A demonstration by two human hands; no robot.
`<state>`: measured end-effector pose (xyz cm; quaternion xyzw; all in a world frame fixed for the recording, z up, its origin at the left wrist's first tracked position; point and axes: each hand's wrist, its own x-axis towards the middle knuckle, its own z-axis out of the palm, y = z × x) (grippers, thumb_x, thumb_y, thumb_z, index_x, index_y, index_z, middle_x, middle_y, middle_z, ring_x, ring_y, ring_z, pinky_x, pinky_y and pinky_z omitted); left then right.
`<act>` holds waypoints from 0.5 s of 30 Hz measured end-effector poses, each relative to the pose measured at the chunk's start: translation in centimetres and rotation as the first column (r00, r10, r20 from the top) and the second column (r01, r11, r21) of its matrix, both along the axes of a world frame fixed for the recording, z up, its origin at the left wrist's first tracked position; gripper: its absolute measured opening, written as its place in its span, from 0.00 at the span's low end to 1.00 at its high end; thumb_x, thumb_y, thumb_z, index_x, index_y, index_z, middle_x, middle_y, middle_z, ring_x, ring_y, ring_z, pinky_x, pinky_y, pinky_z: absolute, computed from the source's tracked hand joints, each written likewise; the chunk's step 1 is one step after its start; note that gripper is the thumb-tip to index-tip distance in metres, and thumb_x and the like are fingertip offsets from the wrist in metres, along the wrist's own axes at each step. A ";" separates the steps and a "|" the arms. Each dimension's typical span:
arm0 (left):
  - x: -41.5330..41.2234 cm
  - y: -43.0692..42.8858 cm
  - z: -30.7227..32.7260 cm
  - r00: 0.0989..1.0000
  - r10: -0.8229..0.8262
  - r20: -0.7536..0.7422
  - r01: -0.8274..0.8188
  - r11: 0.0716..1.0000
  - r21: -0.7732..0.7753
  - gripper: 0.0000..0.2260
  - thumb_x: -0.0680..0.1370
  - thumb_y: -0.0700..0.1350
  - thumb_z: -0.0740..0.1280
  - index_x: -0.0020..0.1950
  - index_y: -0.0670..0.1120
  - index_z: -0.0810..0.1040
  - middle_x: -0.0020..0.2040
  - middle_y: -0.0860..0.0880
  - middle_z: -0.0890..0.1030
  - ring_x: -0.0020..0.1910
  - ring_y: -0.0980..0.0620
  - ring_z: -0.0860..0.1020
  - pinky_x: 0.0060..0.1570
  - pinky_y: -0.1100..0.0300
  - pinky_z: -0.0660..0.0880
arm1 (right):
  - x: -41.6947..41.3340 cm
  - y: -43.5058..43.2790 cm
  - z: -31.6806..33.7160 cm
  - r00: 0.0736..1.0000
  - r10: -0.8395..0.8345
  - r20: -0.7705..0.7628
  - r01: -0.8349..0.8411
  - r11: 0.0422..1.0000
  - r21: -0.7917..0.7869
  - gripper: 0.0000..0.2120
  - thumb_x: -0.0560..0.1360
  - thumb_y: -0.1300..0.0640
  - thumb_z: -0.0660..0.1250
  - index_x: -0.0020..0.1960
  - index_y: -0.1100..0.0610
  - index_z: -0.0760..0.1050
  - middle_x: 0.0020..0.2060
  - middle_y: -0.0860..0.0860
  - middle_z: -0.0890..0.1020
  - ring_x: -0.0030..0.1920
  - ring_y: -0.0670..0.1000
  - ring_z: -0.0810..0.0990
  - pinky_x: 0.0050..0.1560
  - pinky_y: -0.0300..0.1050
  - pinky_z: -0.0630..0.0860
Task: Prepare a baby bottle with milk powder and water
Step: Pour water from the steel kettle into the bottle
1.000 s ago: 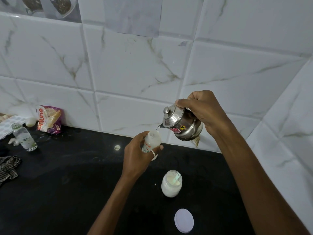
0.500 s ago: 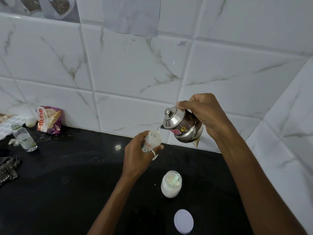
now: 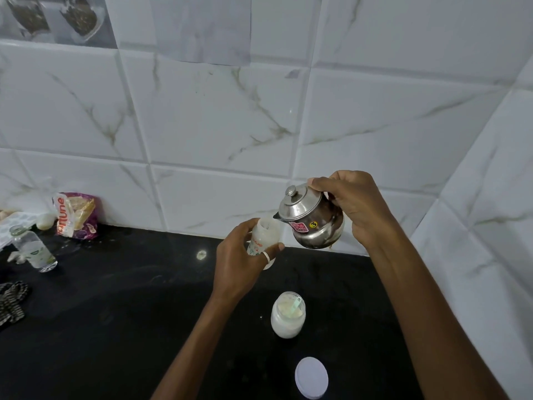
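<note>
as before, kettle (image 3: 310,216) over bottle (image 3: 266,235)

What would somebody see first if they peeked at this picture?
Probably the shiny steel pot, tipped in the right hand so its spout meets the mouth of the baby bottle held in the left hand. Below them, an open jar of white powder stands on the black counter.

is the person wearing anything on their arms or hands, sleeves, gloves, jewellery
Both forearms are bare as far as the frame shows: no sleeves, gloves or watch. The left hand wears one plain silver-coloured ring. The right hand shows no ring or band.
</note>
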<state>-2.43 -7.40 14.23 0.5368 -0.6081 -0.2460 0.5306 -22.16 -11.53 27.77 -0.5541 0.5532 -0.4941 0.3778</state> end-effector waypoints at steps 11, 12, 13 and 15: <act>-4.6 -0.5 0.0 0.997 -0.066 -0.043 0.068 0.996 0.056 0.24 0.70 0.51 0.81 0.64 0.53 0.78 0.53 0.64 0.81 0.54 0.70 0.78 0.47 0.80 0.71 | -5.0 0.5 -5.9 0.857 -0.222 0.465 0.162 0.973 0.166 0.20 0.72 0.55 0.77 0.29 0.52 0.69 0.26 0.47 0.70 0.28 0.46 0.69 0.36 0.42 0.68; -4.9 -0.5 -0.2 0.996 -0.069 -0.048 0.072 0.995 0.065 0.24 0.70 0.51 0.81 0.64 0.53 0.78 0.53 0.64 0.81 0.54 0.69 0.78 0.47 0.79 0.71 | -5.5 0.6 -6.5 0.837 -0.236 0.494 0.167 0.969 0.182 0.18 0.72 0.54 0.77 0.31 0.53 0.72 0.27 0.47 0.73 0.29 0.46 0.72 0.38 0.42 0.70; -5.3 -0.4 -0.6 0.996 -0.073 -0.048 0.076 0.994 0.079 0.24 0.70 0.51 0.81 0.64 0.54 0.78 0.54 0.64 0.81 0.54 0.68 0.79 0.47 0.79 0.71 | -6.1 0.6 -7.3 0.811 -0.257 0.526 0.174 0.964 0.201 0.15 0.73 0.54 0.77 0.33 0.54 0.74 0.29 0.48 0.76 0.33 0.48 0.76 0.41 0.44 0.74; -6.1 -0.2 -1.4 0.995 -0.083 -0.048 0.088 0.990 0.108 0.25 0.70 0.51 0.81 0.64 0.55 0.77 0.54 0.62 0.82 0.55 0.66 0.80 0.48 0.78 0.72 | -7.3 0.7 -9.0 0.755 -0.312 0.577 0.205 0.948 0.244 0.12 0.72 0.55 0.79 0.38 0.55 0.76 0.34 0.51 0.79 0.41 0.53 0.80 0.48 0.49 0.79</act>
